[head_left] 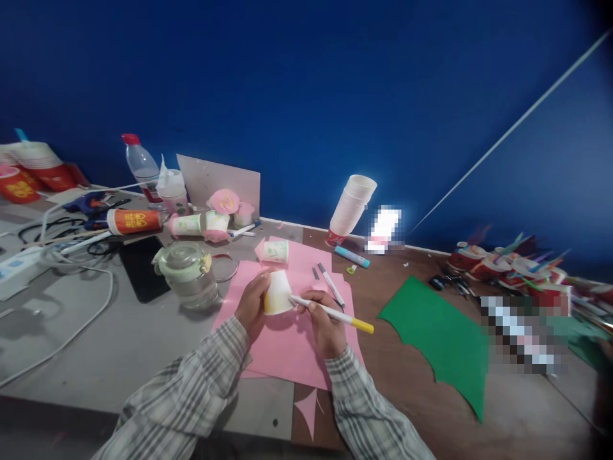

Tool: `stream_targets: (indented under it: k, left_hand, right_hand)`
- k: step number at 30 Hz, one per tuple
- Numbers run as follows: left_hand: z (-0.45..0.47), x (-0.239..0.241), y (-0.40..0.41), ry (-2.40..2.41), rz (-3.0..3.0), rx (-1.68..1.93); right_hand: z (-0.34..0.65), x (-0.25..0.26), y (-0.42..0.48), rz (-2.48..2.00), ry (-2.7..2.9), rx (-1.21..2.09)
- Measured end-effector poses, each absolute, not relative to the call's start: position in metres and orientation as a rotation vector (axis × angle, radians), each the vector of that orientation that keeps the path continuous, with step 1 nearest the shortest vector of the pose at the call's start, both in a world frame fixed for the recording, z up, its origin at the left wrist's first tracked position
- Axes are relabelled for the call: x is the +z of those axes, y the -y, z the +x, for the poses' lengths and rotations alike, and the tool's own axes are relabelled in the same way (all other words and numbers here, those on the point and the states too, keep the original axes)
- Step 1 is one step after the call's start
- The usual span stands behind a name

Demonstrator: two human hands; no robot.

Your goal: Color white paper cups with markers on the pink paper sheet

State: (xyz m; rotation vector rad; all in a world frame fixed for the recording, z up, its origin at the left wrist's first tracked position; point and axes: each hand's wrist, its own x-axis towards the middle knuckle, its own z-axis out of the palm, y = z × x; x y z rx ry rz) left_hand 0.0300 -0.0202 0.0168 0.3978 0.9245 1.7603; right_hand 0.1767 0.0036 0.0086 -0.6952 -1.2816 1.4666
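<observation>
My left hand [255, 301] is wrapped round the side of a white paper cup [280, 294], which carries yellow colouring along one side. In my right hand [325, 322] is a white marker with a yellow end [342, 314], its tip at the cup's right side. Both hands are above sheets of pink paper [282, 351]. Just beyond the held cup lies another cup [275, 251] with green print and pink paper on its end. A grey-white marker [331, 285] rests on the pink paper near my right hand.
A lidded glass jar [186, 278] and a black phone [147, 268] stand and lie to the left, among cables. Behind are a leaning stack of paper cups [351, 207] and a glue stick [352, 257]. Cut green paper [440, 338] lies right; decorated cups [502, 267] are farther right.
</observation>
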Motion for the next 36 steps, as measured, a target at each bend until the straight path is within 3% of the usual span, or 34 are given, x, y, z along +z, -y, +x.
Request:
stream_targets:
  k: [21, 36]
  left_hand:
    - [0.031, 0.022, 0.022, -0.999, 0.419, 1.735]
    - [0.031, 0.019, 0.022, -1.001, 0.446, 1.752]
  right_hand:
    - [0.175, 0.030, 0.007, -0.769, 1.464, 1.286]
    - [0.176, 0.026, 0.006, -0.742, 1.440, 1.332]
